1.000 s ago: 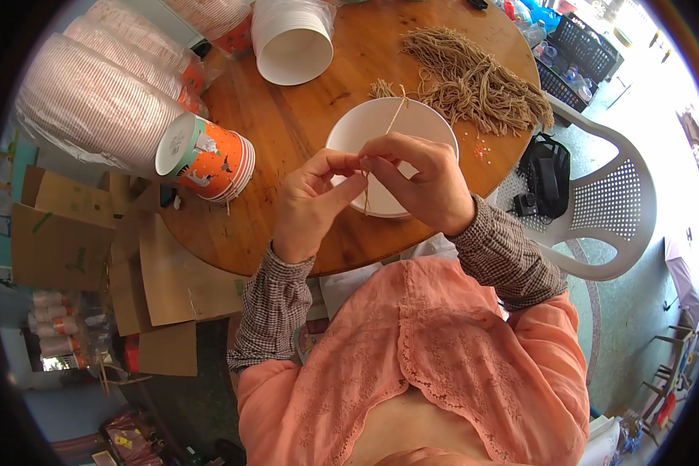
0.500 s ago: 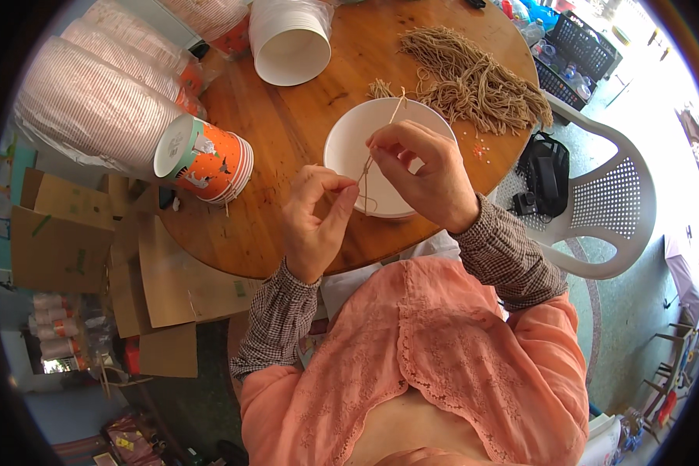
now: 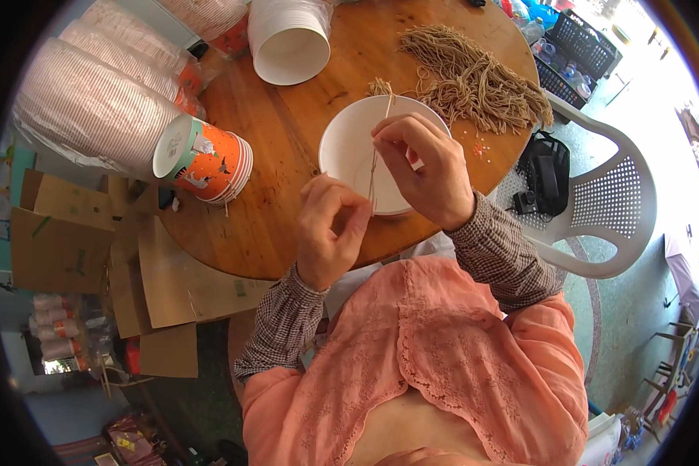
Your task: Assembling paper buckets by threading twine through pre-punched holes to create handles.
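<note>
Spreading out before you, the round, glossy brown wooden table [image 3: 283,128] takes up the middle of the view. Beside it on your right stands a white plastic chair [image 3: 642,194] with a perforated back, and on your left sit open brown cardboard boxes [image 3: 62,241]. Long stacks of nested paper buckets [image 3: 93,101] in clear plastic lie above those boxes, at the table's left edge. Near the table's far right side spreads a loose, tangled bundle of tan twine [image 3: 481,81]. A short stack of orange-and-green printed paper buckets [image 3: 206,163] lies tilted on the table to your left. Right in front of you is an open, round white bucket [image 3: 346,147], its mouth facing up toward you, near the bundle. Your right hand [image 3: 431,167] is over its mouth, thumb and forefinger pinched together on a thin strand of tan twine [image 3: 373,177]. Your left hand [image 3: 330,229] is lower, by the near left rim, with its fingers curled and the thumb close to the forefinger; you cannot tell whether they grip anything. The strand runs from the far rim, past your right fingertips, down across the white interior. Tiny pale and reddish bits [image 3: 479,147] dot the wood to the right.
</note>
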Motion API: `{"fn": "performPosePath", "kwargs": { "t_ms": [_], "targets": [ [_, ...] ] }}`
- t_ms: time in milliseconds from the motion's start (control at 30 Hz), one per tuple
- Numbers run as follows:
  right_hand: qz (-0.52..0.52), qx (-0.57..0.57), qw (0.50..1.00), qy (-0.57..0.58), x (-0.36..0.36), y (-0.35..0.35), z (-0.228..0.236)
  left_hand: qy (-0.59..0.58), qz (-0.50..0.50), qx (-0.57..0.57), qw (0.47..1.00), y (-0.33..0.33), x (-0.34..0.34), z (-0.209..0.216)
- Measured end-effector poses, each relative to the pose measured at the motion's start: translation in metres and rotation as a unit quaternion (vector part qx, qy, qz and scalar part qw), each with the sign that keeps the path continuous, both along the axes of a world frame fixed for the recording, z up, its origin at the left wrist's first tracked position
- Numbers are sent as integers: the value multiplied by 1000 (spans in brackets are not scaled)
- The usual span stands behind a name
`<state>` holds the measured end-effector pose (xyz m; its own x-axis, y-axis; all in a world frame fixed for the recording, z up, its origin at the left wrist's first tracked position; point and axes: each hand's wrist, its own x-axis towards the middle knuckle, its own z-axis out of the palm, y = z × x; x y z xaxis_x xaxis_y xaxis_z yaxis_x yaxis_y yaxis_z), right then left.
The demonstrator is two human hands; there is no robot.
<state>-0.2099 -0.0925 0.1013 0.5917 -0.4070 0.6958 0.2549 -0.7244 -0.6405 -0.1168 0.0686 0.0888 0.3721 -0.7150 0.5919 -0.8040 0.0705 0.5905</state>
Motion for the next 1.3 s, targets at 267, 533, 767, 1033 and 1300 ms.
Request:
{"fn": "performPosePath", "kwargs": {
  "t_ms": [267, 533, 767, 1033, 1300],
  "targets": [
    [48, -36, 998, -18, -2, -2, 10, 164, -60, 21, 984, -34, 21, 13],
    [94, 55, 985, 130, -7, -16, 20, 221, -49, 59, 972, -31, 9, 22],
    [-60, -32, 998, 9, 3, -31, 13, 51, -67, 63, 994, -19, 0, 17],
    [-161, 19, 986, -29, 13, -77, -4, -28, -55, 89, 994, -3, -6, 7],
    [-95, 120, 988, 15, 29, -108, -41, -129, -27, 101, 986, 2, 7, 13]
  ]
}}
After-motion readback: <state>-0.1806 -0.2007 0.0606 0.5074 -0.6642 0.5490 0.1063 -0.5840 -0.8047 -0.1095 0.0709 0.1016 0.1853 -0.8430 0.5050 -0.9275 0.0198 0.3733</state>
